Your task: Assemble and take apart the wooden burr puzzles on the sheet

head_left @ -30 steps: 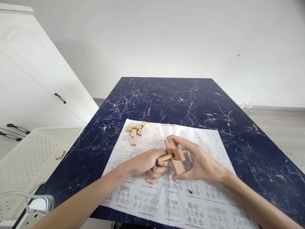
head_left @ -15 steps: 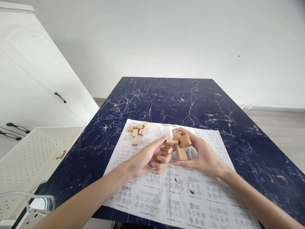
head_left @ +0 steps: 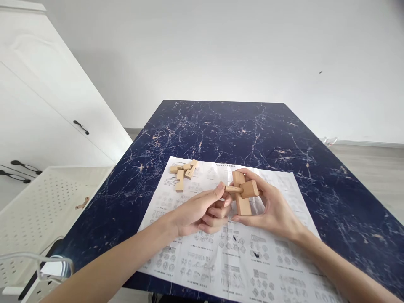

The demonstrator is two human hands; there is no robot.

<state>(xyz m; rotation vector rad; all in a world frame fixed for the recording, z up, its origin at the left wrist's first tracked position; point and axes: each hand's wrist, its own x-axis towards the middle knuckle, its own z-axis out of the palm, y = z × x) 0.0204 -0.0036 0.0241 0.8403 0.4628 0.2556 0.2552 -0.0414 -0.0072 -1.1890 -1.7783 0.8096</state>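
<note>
I cannot read the print on the sheet [head_left: 227,256]; its near right corner is cut off. The puzzle [head_left: 242,193] above it hides my right hand's [head_left: 273,210] fingertips. The loose blocks' [head_left: 183,173] shapes are too small to tell.

The puzzle assembly [head_left: 242,192] is pale bare wood, smooth and matt, as are the loose wooden pieces [head_left: 183,173] far left on the sheet. The instruction sheet [head_left: 227,248] is thin white paper, matt, printed in black. The table [head_left: 221,130] has a glossy, smooth top of dark blue marble look with pale veins. The perforated tray [head_left: 41,202] at left looks like matt white plastic.
</note>
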